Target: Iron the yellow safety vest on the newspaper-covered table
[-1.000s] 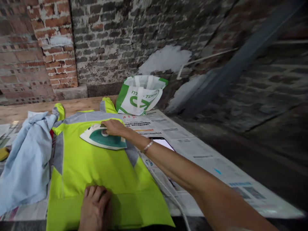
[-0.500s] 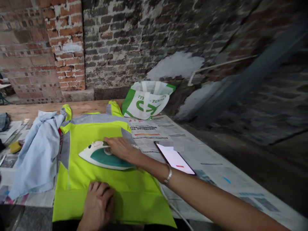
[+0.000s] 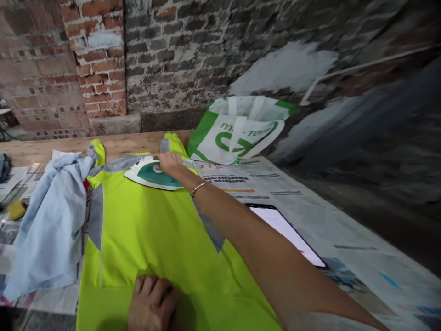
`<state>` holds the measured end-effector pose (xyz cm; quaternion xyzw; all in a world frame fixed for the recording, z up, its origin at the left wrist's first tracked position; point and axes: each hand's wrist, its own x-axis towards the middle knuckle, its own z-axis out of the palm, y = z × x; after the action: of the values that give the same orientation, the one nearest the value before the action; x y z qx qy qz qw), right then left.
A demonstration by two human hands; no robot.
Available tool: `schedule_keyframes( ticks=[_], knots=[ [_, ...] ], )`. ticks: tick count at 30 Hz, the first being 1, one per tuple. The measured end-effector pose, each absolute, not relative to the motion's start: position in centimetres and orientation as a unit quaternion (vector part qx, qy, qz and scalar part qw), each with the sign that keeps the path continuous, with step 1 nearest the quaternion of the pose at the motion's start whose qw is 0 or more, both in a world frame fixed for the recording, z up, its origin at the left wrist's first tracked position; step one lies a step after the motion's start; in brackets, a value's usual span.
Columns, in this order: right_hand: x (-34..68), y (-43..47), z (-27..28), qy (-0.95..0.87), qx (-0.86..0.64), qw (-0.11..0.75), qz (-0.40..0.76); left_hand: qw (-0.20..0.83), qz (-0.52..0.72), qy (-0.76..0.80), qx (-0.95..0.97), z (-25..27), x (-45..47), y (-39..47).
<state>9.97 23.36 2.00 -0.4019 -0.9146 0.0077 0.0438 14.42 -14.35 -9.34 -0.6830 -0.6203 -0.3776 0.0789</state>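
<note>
My right hand (image 3: pixel 171 163) is wrapped round the handle of a white and teal clothes iron (image 3: pixel 151 174). The iron's sole lies on the upper part of a neon-yellow shirt (image 3: pixel 148 220) with grey panels, just below its grey shoulder band, tip pointing left. Low on the same shirt, my left hand (image 3: pixel 153 301) presses down with curled fingers, and the fabric creases around it. Its fingertips are partly hidden. The shirt is spread with its collar end away from me, its sleeve ends showing at the far side.
A light blue garment (image 3: pixel 51 225) lies left of the shirt, near a yellow object (image 3: pixel 16 210). A green and white bag (image 3: pixel 237 133) stands at the back right. Under my right forearm's far side, a lit phone (image 3: pixel 285 232) rests on newspaper (image 3: pixel 344 239). A brick wall (image 3: pixel 179 59) rises behind the wooden table (image 3: pixel 34 149).
My right hand has pushed the iron away from me, from mid-shirt up to near the shoulder band. My left hand stays low on the shirt. The view has shifted slightly.
</note>
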Motion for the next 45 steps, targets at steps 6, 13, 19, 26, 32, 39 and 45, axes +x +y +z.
schedule_keyframes(
  ticks=[6,13,19,26,32,39,45],
  knots=[
    [11.8,21.8,2.4,-0.923,-0.384,0.028,0.003,0.067,-0.371,-0.624,-0.685,-9.4,14.3,-14.6],
    [16.0,13.1,3.2,-0.949,-0.314,-0.002,0.008,0.062,-0.362,-0.631,-0.683,-9.8,14.1,-14.8],
    [19.5,6.2,3.1,-0.96,-0.278,-0.014,0.025,0.066,-0.355,-0.638,-0.681,-9.4,14.0,-15.0],
    [16.6,7.8,3.3,-0.946,-0.324,0.0,-0.004,0.066,-0.343,-0.642,-0.682,-9.0,14.1,-15.3],
    [10.6,12.4,2.7,-0.931,-0.357,0.074,-0.012,0.059,-0.346,-0.638,-0.685,-9.0,14.2,-15.3],
    [8.1,14.3,2.3,-0.928,-0.353,0.114,-0.027,0.056,-0.347,-0.641,-0.682,-9.1,14.1,-15.1],
    [11.2,11.6,3.1,-0.937,-0.343,0.064,-0.007,0.049,-0.366,-0.637,-0.676,-9.6,14.1,-15.1]
  ],
)
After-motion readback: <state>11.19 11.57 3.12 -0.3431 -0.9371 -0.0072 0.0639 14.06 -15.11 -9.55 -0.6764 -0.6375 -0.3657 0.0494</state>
